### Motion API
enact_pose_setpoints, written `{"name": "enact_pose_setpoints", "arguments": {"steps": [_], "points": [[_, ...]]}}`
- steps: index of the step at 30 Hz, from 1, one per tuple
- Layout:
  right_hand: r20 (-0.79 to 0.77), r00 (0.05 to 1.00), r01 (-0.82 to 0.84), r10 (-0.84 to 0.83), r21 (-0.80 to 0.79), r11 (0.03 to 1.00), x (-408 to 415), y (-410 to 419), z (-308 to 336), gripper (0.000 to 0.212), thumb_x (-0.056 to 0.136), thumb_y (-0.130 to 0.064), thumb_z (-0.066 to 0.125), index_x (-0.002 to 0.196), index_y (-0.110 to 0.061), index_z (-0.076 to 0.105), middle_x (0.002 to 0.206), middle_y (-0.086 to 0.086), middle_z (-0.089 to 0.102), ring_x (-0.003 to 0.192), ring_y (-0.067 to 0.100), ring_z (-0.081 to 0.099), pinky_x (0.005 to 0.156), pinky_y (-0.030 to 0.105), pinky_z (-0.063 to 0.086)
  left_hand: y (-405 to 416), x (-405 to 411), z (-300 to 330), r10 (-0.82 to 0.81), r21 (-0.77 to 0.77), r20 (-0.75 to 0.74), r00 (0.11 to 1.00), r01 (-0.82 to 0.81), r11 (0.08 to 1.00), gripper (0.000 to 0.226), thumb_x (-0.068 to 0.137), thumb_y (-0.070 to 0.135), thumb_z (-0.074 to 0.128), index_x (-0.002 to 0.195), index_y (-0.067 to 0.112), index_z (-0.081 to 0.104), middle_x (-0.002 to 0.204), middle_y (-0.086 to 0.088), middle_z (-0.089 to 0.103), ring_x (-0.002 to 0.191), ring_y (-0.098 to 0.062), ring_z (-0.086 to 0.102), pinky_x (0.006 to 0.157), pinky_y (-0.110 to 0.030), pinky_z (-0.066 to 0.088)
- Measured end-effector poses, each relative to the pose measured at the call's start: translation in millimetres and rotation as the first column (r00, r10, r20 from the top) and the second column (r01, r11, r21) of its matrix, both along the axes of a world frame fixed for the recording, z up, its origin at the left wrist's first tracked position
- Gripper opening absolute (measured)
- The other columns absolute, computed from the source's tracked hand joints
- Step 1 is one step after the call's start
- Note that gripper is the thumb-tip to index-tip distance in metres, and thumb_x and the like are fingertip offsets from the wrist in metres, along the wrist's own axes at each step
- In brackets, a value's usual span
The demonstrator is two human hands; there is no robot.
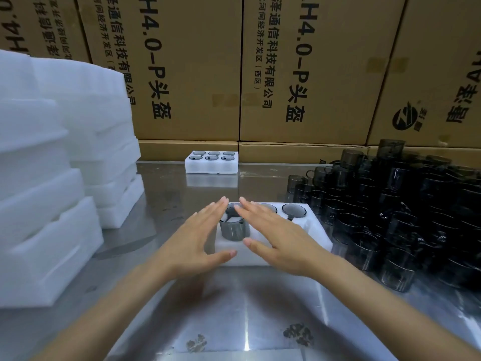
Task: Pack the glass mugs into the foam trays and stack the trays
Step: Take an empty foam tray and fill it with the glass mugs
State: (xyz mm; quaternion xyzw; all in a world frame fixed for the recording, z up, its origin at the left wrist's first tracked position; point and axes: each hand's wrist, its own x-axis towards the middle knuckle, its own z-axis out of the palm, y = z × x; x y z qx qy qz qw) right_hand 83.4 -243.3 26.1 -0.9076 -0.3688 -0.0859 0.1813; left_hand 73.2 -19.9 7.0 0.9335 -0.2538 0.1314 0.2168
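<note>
- Foam stack [52, 178] at far left, on steel table [247, 308].
- Left hand [197, 235] flat, fingers straight, over near tray [315, 230], holds nothing.
- Grey mug [233, 227] sits proud in tray's near-left slot, btwn both hands.
- Right hand [278, 235] flat & spread over tray.
- Filled tray [211, 165] further back.
- Mug pile [403, 212] at right.

White foam tray [309, 231] on the bench holds an upright smoky glass mug [234, 227]; loose mugs [406, 214] heaped right

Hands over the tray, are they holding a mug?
No. Both the left hand and right hand are flat and open above the smoky glass mug, gripping nothing.
</note>
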Motion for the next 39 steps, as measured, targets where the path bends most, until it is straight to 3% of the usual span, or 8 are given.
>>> {"name": "enact_pose_setpoints", "arguments": {"steps": [3, 8, 13, 21, 25, 30, 35, 39], "points": [[-0.002, 1.0, -0.011, 0.01, -0.025, 1.0, -2.0, -2.9, -6.7, 0.059, 0.099, -0.038, 0.041, 0.149, -0.042, 0.011, 0.154, -0.026, -0.003, 0.139, -0.012, -0.006, 0.112, 0.017, 0.01, 0.1, -4.4, -1.8, -0.02, 0.109, 0.046, 0.999, 0.015, 0.994, 0.091, 0.075, 0.075, 0.037, 0.144, 0.04, -0.012, 0.154, 0.027, -0.009, 0.14, 0.009, -0.012, 0.116, -0.021, -0.005], [0.045, 0.999, -0.002, 0.004, -0.064, 0.998, 1.9, -6.9, -10.3, 0.052, 0.099, -0.03, 0.04, 0.147, -0.042, 0.023, 0.154, -0.022, 0.01, 0.141, -0.005, -0.001, 0.114, 0.023, 0.008, 4.8, -4.3, -1.8, -0.044, 0.192, 0.058, 0.997, 0.032, 0.981, 0.082, 0.086, 0.062, 0.047, 0.147, 0.038, -0.003, 0.154, 0.024, -0.009, 0.141, 0.007, -0.012, 0.116, -0.023, -0.009], [0.046, 0.999, 0.032, -0.029, -0.058, 0.998, 5.1, -9.5, -15.8, 0.048, 0.098, -0.03, 0.039, 0.143, -0.046, 0.031, 0.153, -0.023, 0.019, 0.145, 0.004, 0.009, 0.115, 0.028, 0.014, 3.8, 0.0, -3.4, -0.053, 0.237, 0.085, 0.995, 0.031, 0.971, 0.078, 0.086, 0.057, 0.046, 0.148, 0.039, 0.003, 0.155, 0.024, -0.005, 0.142, 0.006, -0.01, 0.113, -0.02, -0.015], [0.007, 0.996, 0.086, -0.086, -0.03, 0.996, 9.7, -7.1, -22.8, 0.041, 0.095, -0.036, 0.043, 0.134, -0.049, 0.044, 0.148, -0.031, 0.026, 0.139, -0.003, 0.022, 0.111, 0.025, 0.027, 2.1, 9.7, -8.7, -0.057, 0.3, 0.093, 0.994, 0.027, 0.954, 0.081, 0.08, 0.059, 0.043, 0.15, 0.034, 0.012, 0.154, 0.023, 0.004, 0.143, 0.002, -0.008, 0.114, -0.025, -0.016], [0.028, 0.993, 0.111, -0.111, -0.02, 0.994, 12.0, -5.5, -24.3, 0.039, 0.092, -0.043, 0.046, 0.13, -0.047, 0.047, 0.145, -0.034, 0.031, 0.136, -0.004, 0.028, 0.101, 0.032, 0.04, -0.6, 13.8, -10.7, -0.047, 0.256, 0.109, 0.993, 0.018, 0.966, 0.081, 0.08, 0.057, 0.047, 0.15, 0.029, 0.019, 0.152, 0.021, 0.013, 0.143, 0.001, 0.0, 0.113, -0.024, -0.015], [0.079, 0.991, 0.115, -0.112, -0.026, 0.993, 12.6, -3.1, -25.8, 0.04, 0.089, -0.045, 0.048, 0.128, -0.044, 0.049, 0.144, -0.029, 0.036, 0.133, 0.0, 0.034, 0.098, 0.028, 0.041, -2.0, 14.4, -13.5, -0.031, 0.249, 0.11, 0.993, 0.003, 0.968, 0.082, 0.078, 0.06, 0.043, 0.15, 0.029, 0.02, 0.151, 0.023, 0.012, 0.143, 0.0, 0.005, 0.113, -0.024, -0.014], [0.117, 0.989, 0.099, -0.089, -0.08, 0.992, 8.9, -3.1, -26.1, 0.044, 0.09, -0.042, 0.049, 0.134, -0.04, 0.046, 0.15, -0.023, 0.031, 0.136, 0.004, 0.033, 0.102, 0.029, 0.037, -1.8, 12.9, -14.6, -0.014, 0.218, 0.053, 0.999, 0.002, 0.976, 0.083, 0.072, 0.067, 0.031, 0.142, 0.042, -0.006, 0.145, 0.035, -0.004, 0.142, 0.005, -0.006, 0.11, -0.021, -0.019], [-0.019, 0.996, 0.09, -0.091, -0.048, 0.995, 11.0, -4.4, -18.2, 0.049, 0.092, -0.044, 0.049, 0.14, -0.042, 0.037, 0.146, -0.017, 0.039, 0.133, 0.006, 0.035, 0.101, 0.03, 0.035, -6.7, 17.2, -1.5, 0.025, -0.014, -0.115, 0.993, -0.027, 1.0, 0.088, 0.067, 0.072, 0.032, 0.146, 0.042, 0.006, 0.143, 0.033, 0.02, 0.141, 0.008, 0.002, 0.115, -0.028, -0.007]]}}
